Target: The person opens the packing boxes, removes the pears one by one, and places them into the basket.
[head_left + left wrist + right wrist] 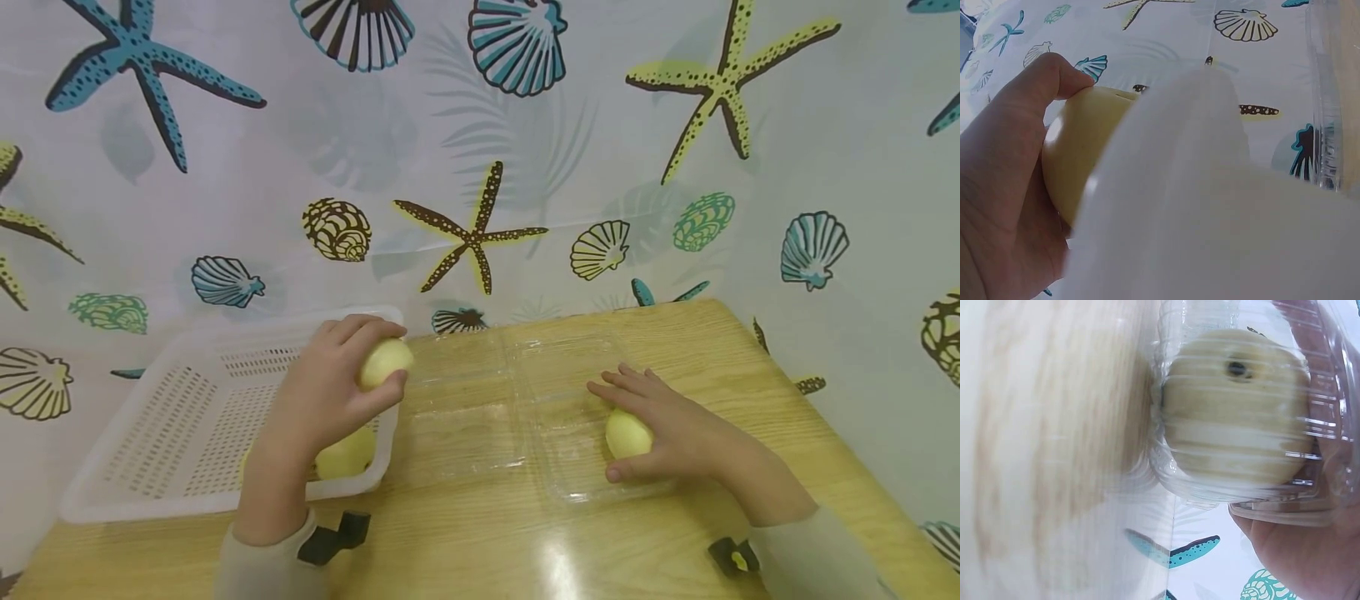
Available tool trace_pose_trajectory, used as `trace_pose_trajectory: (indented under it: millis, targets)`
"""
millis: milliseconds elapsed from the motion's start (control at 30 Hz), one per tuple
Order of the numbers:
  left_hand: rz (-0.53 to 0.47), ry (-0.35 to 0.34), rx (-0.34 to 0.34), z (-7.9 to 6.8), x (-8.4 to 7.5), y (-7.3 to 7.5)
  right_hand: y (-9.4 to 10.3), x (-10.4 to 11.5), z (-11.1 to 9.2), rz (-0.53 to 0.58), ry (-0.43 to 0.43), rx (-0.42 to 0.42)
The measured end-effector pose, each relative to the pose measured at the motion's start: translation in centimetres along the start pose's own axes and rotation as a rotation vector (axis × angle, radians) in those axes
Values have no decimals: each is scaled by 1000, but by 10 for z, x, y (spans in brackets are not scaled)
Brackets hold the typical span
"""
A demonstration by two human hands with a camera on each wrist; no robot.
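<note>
In the head view my left hand grips a round, smooth yellow fruit over the right rim of a white plastic basket. The left wrist view shows thumb and fingers around this fruit, partly covered by the blurred white basket rim. My right hand holds a second yellow fruit in the right part of a clear plastic clamshell box. Through its ribbed wall, the right wrist view shows this fruit with a dark blossom end facing the camera.
More yellow fruit lies in the basket's near right corner, partly behind my left wrist. The clamshell's other half lies open beside the basket on the wooden table. A cloth printed with shells and starfish hangs behind the table.
</note>
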State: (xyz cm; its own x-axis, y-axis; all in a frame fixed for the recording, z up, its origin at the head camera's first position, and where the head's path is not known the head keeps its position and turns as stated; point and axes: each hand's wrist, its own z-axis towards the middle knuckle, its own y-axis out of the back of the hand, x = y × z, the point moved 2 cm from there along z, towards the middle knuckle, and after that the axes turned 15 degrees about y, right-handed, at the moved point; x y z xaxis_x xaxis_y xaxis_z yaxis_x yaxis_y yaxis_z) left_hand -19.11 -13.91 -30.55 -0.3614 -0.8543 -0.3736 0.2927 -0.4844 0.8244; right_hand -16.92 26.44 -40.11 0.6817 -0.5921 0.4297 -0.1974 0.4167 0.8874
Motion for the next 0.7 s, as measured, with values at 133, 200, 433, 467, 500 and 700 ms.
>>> trace_pose_trajectory:
  millis: [133, 200, 433, 467, 500, 700]
  targets:
    - [10, 72, 32, 0, 12, 4, -1, 0, 0, 0, -3, 4]
    - [17, 111, 60, 0, 17, 6, -1, 0, 0, -2, 0, 4]
    - [36, 183, 191, 1, 26, 5, -1, -1, -1, 3, -1, 7]
    - [38, 189, 207, 0, 27, 4, -2, -1, -1, 3, -2, 7]
    - [40, 196, 223, 0, 29, 3, -1, -1, -1, 5, -3, 9]
    - [50, 209, 274, 0, 37, 0, 1, 2, 0, 5, -3, 4]
